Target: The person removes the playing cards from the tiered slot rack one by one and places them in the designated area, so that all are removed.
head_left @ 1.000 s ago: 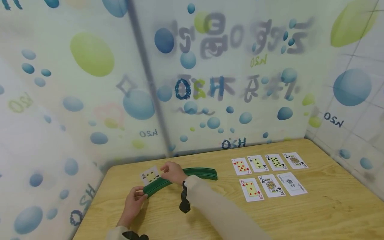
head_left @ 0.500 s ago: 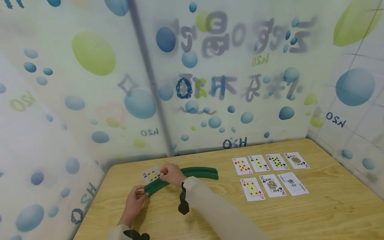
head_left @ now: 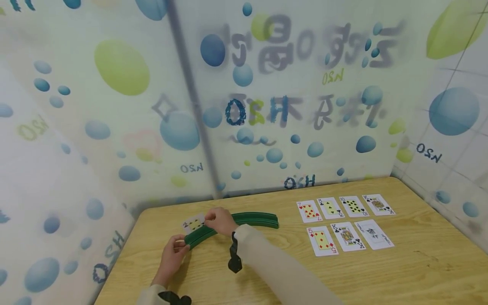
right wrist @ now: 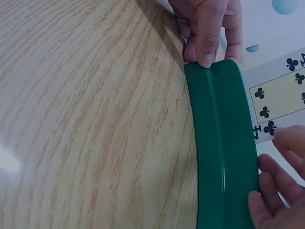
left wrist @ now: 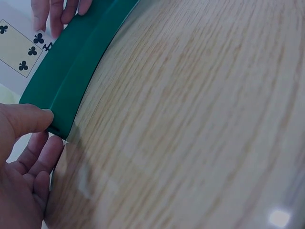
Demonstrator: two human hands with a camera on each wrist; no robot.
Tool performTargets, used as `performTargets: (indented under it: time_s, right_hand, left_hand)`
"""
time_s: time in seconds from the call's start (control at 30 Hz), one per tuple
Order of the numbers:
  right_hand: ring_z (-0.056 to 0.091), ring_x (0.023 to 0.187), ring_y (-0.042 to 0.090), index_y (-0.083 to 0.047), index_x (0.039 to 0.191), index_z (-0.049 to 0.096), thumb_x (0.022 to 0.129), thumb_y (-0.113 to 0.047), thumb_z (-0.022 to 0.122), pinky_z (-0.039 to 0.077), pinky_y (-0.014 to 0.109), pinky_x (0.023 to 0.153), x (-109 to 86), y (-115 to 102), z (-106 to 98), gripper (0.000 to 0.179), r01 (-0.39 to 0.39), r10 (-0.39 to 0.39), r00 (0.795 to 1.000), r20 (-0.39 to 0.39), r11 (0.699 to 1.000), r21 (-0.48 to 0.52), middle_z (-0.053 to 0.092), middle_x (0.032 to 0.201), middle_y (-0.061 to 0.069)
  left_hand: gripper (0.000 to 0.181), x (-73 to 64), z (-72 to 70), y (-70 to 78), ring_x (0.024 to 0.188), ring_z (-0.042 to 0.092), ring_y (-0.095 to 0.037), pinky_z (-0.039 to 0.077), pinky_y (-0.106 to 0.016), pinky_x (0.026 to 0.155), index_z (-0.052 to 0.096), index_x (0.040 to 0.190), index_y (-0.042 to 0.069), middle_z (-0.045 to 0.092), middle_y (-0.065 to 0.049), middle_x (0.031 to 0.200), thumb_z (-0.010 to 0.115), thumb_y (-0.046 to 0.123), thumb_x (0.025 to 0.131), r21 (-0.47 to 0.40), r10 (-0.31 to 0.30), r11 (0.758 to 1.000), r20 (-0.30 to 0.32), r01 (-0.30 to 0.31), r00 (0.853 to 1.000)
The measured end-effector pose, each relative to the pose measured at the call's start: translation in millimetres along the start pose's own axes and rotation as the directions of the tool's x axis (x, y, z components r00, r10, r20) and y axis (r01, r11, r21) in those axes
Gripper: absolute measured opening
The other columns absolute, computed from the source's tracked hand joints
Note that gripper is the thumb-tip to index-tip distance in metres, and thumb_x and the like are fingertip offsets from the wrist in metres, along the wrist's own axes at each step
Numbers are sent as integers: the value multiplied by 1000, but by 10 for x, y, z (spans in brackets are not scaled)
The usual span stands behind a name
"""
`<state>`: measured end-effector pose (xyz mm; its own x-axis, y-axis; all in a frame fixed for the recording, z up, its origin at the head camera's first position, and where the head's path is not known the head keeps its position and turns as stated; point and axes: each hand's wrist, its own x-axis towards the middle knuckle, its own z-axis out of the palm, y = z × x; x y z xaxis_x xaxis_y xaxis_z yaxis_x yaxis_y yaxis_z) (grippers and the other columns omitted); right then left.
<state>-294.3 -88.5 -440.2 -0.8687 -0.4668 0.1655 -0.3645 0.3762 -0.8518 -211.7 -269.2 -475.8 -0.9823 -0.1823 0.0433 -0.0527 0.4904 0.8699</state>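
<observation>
A curved green playing card holder (head_left: 255,219) rests on the wooden table. At its left end my left hand (head_left: 171,258) grips it, thumb (left wrist: 33,118) on the upper face and fingers beneath. A four of clubs playing card (right wrist: 279,98) stands in the holder, its lower edge hidden behind the green body. My right hand (head_left: 220,220) pinches the card by its right lower corner. In the right wrist view, other fingers of that hand touch the holder's side. Black straps circle both wrists.
To the right, playing cards lie face up in two rows, among them a seven of hearts (head_left: 309,211), a five of diamonds (head_left: 322,240) and a joker (head_left: 373,234). Behind the wooden table (head_left: 274,271) hangs a printed curtain (head_left: 244,127) with coloured dots.
The card has tilted a little, its top edge sinking slightly towards the holder. Both hands stay nearly in place while the head view shifts slightly.
</observation>
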Motion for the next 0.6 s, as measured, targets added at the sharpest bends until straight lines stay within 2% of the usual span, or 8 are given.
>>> performTargets:
  time_s: [0.43,0.6]
  right_hand:
    - [58,77,13,-2,94,69,87,-10,61,46,25,67,-49,36,-89,13,68,-67,996,-65,998,11,64,88,3]
    - [58,76,12,-5,92,70,87,-10,61,46,24,66,-53,48,-133,11,67,-67,994,-89,998,5,65,88,3]
  left_hand:
    - [29,-5,10,-5,89,55,-29,45,-36,74,43,116,-8,54,-23,99,52,-2,89,-4,9,1000,12,-9,1000]
    - [29,-4,4,-23,90,56,-31,46,-36,74,44,115,-8,55,-24,100,52,-3,89,8,26,1000,8,-26,1000]
